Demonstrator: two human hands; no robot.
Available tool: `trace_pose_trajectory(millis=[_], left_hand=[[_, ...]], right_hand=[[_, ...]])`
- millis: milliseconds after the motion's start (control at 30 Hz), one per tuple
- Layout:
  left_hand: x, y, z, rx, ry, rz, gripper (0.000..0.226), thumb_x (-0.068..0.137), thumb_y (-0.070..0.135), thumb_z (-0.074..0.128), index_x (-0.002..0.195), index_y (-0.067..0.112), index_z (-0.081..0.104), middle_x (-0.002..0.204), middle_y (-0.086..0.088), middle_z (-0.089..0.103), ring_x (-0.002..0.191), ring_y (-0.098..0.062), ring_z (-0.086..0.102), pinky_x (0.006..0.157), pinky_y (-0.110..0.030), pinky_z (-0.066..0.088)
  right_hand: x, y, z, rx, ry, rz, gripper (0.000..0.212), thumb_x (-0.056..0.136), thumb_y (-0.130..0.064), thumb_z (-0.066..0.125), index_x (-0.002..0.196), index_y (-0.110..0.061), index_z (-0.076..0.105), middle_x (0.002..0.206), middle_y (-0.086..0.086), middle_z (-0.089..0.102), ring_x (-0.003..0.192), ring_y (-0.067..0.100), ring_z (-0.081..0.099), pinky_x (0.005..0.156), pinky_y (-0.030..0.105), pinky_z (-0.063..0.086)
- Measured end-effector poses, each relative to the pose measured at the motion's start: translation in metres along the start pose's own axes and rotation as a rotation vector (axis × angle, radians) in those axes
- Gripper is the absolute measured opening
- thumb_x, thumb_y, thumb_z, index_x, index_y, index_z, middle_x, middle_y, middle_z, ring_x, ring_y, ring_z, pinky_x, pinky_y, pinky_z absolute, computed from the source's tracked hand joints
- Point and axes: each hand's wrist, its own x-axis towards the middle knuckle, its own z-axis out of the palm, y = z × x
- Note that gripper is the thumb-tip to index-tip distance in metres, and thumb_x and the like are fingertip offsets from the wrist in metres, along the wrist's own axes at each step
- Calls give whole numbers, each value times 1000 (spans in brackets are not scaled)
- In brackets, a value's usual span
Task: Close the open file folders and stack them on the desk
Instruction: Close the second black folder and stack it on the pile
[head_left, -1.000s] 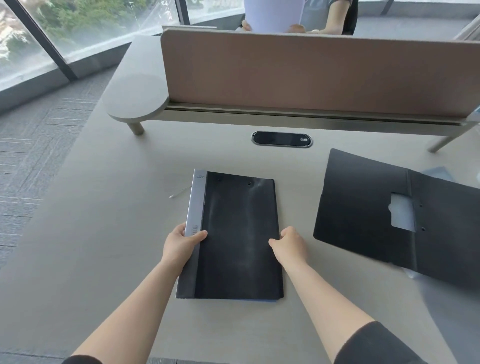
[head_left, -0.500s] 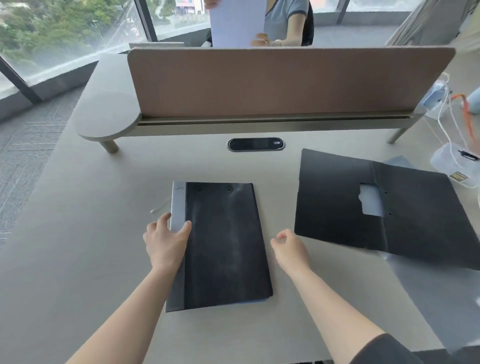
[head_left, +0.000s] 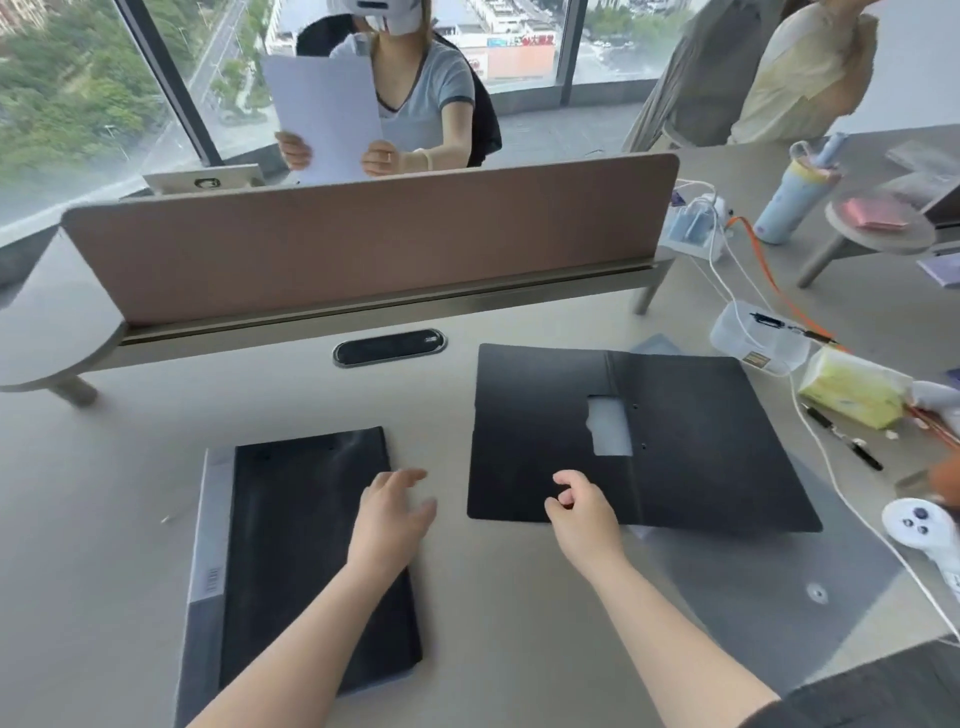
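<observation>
A closed folder (head_left: 311, 561) lies flat on the smooth pale grey tabletop (head_left: 104, 545) at the near left: a matt black rectangular cover with a light grey strip along its left spine edge. To its right, well apart, an open folder (head_left: 675, 441) is spread flat, two matt black leaves joined at a centre crease, with a pale stepped cut-out beside the crease. A translucent grey plastic sheet (head_left: 779, 597) sticks out from under its near right side.

The left hand (head_left: 392, 514) is over the closed folder's right edge, fingers spread apart and holding nothing; whether it touches the cover cannot be told. The right hand (head_left: 579, 512) is at the near edge of the open folder's left leaf, fingers loosely curled with thumb and forefinger close together, not clamped on anything.

Behind, a brown fabric-faced divider (head_left: 363, 249) with rounded corners stands across the tabletop, and a dark oval cable port (head_left: 389, 347) sits just before it.
</observation>
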Motion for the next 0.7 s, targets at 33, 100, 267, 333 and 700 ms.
trace_pose_trajectory(millis=[33, 100, 267, 333, 700], left_hand=[[0, 9, 12, 6, -23, 5, 40, 87, 25, 66, 127, 24, 63, 125, 4, 58, 123, -19, 52, 100, -34, 45], [3, 29, 37, 19, -68, 20, 39, 88, 26, 66, 126, 27, 62, 124, 8, 57, 123, -16, 51, 97, -29, 43], [13, 76, 97, 52, -163, 40, 40, 89, 28, 64, 129, 28, 59, 132, 10, 53, 126, -12, 48, 93, -25, 44], [17, 92, 118, 88, -181, 51, 41, 90, 29, 64, 130, 29, 58, 136, 11, 50, 127, -11, 46, 91, -27, 46], [24, 160, 203, 410, -337, 107, 83, 81, 50, 68, 153, 34, 29, 166, 0, 13, 151, -25, 10, 119, -45, 25]], right_hand=[[5, 6, -11, -6, 3, 5, 33, 93, -21, 51, 125, -26, 53, 107, 0, 54, 91, 17, 55, 72, 31, 43], [18, 19, -33, -8, 15, 17, 33, 93, -20, 51, 126, -25, 54, 108, 0, 54, 91, 18, 55, 70, 30, 41], [48, 55, -84, -32, 62, 41, 34, 94, -20, 52, 128, -22, 54, 109, 1, 55, 92, 19, 55, 71, 31, 42], [58, 69, -103, -52, 87, 55, 35, 94, -20, 52, 129, -21, 54, 112, 1, 55, 100, 21, 54, 77, 34, 45], [100, 127, -180, -391, 322, 119, 60, 90, -27, 59, 146, -21, 37, 151, 10, 35, 136, 32, 35, 106, 45, 37]])
